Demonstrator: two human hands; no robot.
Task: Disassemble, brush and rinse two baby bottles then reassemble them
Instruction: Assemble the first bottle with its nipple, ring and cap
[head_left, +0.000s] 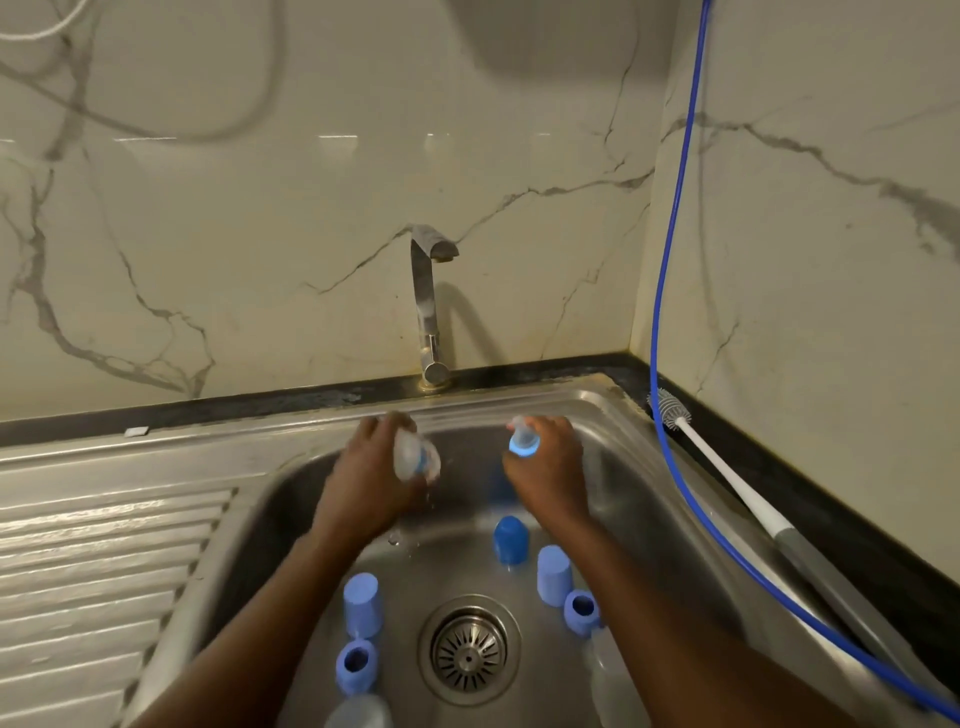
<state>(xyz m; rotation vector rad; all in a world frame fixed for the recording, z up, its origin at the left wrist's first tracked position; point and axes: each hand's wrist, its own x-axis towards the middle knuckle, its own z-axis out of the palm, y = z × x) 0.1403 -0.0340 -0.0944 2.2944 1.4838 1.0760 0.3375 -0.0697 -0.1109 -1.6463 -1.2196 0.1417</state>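
Over the far half of the steel sink (613, 431), my left hand (366, 483) grips a clear baby bottle body (415, 457), blurred and tilted. My right hand (550, 467) holds a blue screw ring with a clear teat (522, 439). On the sink floor stand a dark blue cap (510, 540), two light blue caps (362, 605) (554, 574) and two blue rings (356, 665) (582, 610). Another clear bottle body (358, 714) shows at the bottom edge. A bottle brush (670, 410) lies on the right counter.
The tap (428, 312) stands behind the sink with no water visibly running. The drain strainer (469, 654) sits in the sink's middle. A ribbed drainboard (104, 561) lies to the left. A blue hose (675, 260) hangs down the right wall and across the counter.
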